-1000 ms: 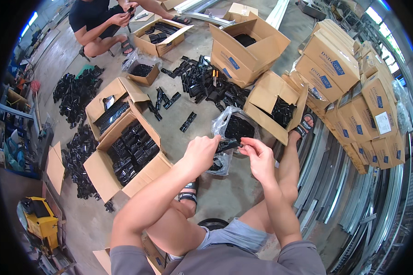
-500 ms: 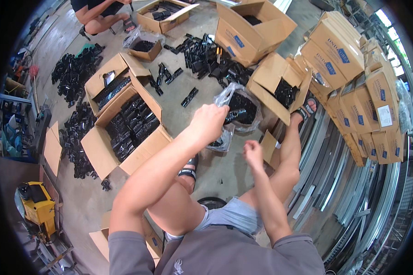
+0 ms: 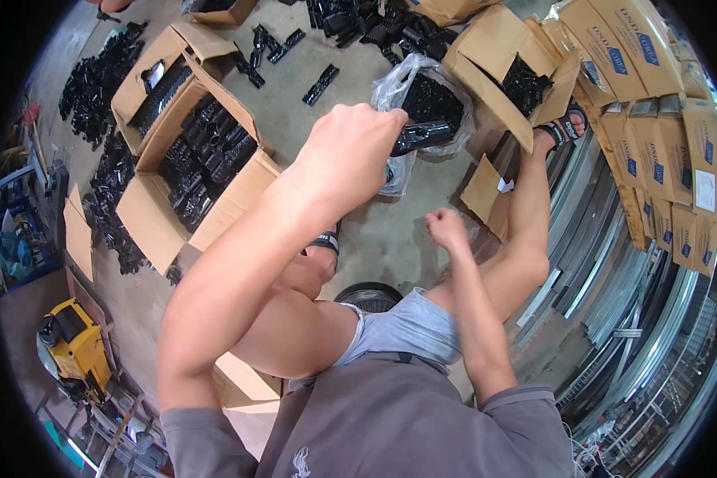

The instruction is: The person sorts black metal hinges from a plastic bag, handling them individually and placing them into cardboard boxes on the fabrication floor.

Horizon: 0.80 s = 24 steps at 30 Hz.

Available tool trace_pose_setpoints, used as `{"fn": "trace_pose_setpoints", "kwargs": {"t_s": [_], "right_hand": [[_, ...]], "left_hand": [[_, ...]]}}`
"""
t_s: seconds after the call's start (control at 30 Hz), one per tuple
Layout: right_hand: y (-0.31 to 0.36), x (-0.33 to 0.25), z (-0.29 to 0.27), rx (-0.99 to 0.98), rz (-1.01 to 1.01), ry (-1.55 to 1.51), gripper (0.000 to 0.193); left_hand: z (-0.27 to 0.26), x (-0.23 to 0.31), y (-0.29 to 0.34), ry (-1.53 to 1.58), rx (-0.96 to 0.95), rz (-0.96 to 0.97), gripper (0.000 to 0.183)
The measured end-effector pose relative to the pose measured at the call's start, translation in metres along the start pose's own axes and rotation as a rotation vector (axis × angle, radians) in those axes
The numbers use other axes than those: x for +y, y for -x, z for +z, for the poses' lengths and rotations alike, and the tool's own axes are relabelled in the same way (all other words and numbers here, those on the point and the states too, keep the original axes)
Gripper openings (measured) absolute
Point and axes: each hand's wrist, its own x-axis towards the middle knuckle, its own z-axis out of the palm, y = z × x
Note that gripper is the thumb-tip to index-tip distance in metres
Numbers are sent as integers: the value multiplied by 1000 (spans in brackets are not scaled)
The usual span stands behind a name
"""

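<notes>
My left hand [image 3: 357, 151] is raised in front of me, its fingers closed round a glossy black piece [image 3: 422, 139] that sticks out to the right. Behind that piece is a clear plastic bag [image 3: 459, 137] lined out round a heap of small black parts [image 3: 434, 100]. Lower and to the right, my right hand [image 3: 448, 229] hovers over the floor with its fingers curled in; whatever they may hold is hidden. Left of my left hand, an open cardboard box [image 3: 151, 211] holds rows of shiny black pieces [image 3: 215, 151].
More black pieces [image 3: 103, 72] lie heaped on the floor at left. An open box [image 3: 486, 48] with black parts stands by my right foot. Stacked cartons [image 3: 653, 151] and long metal profiles [image 3: 573, 263] line the right. A yellow machine [image 3: 80, 350] is at lower left.
The view has shifted, so the boxes and heaps appear higher. My left hand still grips the black piece and looks larger, nearer. My right hand's fingers are more curled.
</notes>
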Motion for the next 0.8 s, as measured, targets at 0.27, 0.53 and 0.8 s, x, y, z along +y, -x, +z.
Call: {"fn": "trace_pose_setpoints", "kwargs": {"t_s": [0.27, 0.53, 0.8], "right_hand": [[85, -53, -131, 79, -119, -270, 24], [121, 82, -175, 964, 216, -432, 28], [146, 205, -28, 391, 627, -107, 28]], "left_hand": [[-8, 3, 19, 60, 134, 154, 24], [-22, 6, 11, 98, -120, -25, 56], [-6, 4, 1, 58, -144, -63, 56]]}}
